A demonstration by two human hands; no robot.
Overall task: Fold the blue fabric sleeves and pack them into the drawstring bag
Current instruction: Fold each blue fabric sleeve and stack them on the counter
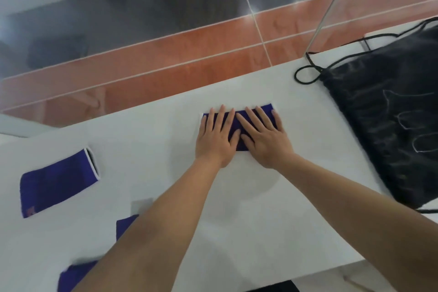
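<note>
A folded blue fabric sleeve [266,108] lies on the white table [272,220] near its far edge. My left hand [216,137] and my right hand [265,138] both press flat on it, fingers spread, side by side. The black drawstring bag [388,106] lies flat at the right, its cord looping toward the table's far edge. Another blue sleeve [57,182] with a white-trimmed opening rests at the left. Two more blue pieces, one [124,225] beside my left forearm and one [71,277] at the bottom left, are partly hidden by the arm.
Beyond the table's far edge runs a floor of orange and dark glossy tiles [166,54]. A glass panel edge [331,7] rises at the upper right. The table's near edge shows at the lower right.
</note>
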